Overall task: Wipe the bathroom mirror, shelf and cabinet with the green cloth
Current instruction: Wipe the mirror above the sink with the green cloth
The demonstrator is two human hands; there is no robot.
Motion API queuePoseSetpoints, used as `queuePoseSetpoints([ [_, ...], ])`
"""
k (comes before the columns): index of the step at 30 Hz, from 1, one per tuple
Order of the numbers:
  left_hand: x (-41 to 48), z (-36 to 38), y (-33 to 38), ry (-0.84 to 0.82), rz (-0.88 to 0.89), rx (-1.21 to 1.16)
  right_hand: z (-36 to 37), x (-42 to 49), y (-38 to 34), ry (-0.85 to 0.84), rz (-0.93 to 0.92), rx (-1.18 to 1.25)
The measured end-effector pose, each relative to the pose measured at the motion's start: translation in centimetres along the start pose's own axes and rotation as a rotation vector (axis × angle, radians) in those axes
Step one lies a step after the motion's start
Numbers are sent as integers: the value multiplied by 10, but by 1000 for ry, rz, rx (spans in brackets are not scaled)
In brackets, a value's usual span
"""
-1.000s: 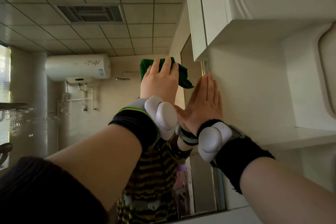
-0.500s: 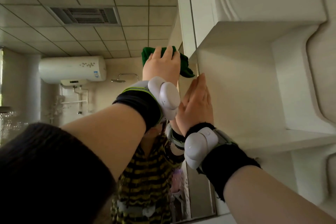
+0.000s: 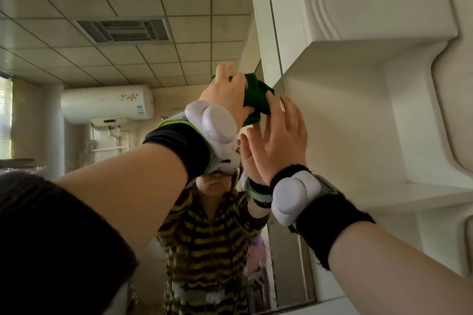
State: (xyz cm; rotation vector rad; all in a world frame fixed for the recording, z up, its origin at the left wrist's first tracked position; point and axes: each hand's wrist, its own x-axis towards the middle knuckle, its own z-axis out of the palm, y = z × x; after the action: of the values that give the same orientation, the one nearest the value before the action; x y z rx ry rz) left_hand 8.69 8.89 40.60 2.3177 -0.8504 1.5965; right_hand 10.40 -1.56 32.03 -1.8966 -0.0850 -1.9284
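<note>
The left hand (image 3: 225, 94) is gripping the bunched green cloth (image 3: 256, 100), fingers curled over it, and is pressing it onto the bathroom mirror (image 3: 76, 79) at the glass's far right edge, just where it is meeting the side of the white cabinet (image 3: 371, 7). The right hand (image 3: 279, 146) is holding nothing. Its fingers are lying straight and slightly spread just below the cloth, by the seam between glass and cabinet; whether they are touching either surface cannot be told. The shelf (image 3: 409, 194) is sitting to the right of those fingers and below them, well apart from the cloth. To do this stroke well, the cloth probably wants flattening under the palm so more of it is meeting the glass, then running along the seam, where grime tends to collect, with the bare fingers staying off the glass so they are not leaving prints. Reflected to the left of the gripping fingers, a white water heater (image 3: 107, 103) is showing a small blue sticker (image 3: 140, 110); its writing is too small to read.
</note>
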Motion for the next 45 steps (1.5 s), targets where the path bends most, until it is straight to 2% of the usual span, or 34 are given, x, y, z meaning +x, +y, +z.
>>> queuePoseSetpoints([
  [3, -4, -6, -8, 54, 27, -30, 0, 16, -15, -41, -111, 47],
  [5, -3, -8, -13, 37, 70, 25, 4, 24, -19, -121, -176, -22],
  [8, -3, -15, -26, -22, 136, 102, 8, 30, -24, -208, -124, -34],
  [10, -7, -17, -34, 10, 139, 91, 6, 32, -29, -199, -64, -29],
  [13, -26, -12, -50, 121, 140, 125, 7, 34, -36, -161, -59, -185],
  [18, -61, 9, -82, 40, 96, 343, 19, 39, -43, -145, -30, -152],
  [21, -73, 15, -95, 27, 133, 386, 17, 46, -36, -120, -68, -160],
  [28, -85, 25, -98, 25, 98, 337, 3, 57, -2, -122, -49, -196],
  [45, -100, 38, -94, 152, 60, 199, 3, -19, -1, -37, -40, -234],
])
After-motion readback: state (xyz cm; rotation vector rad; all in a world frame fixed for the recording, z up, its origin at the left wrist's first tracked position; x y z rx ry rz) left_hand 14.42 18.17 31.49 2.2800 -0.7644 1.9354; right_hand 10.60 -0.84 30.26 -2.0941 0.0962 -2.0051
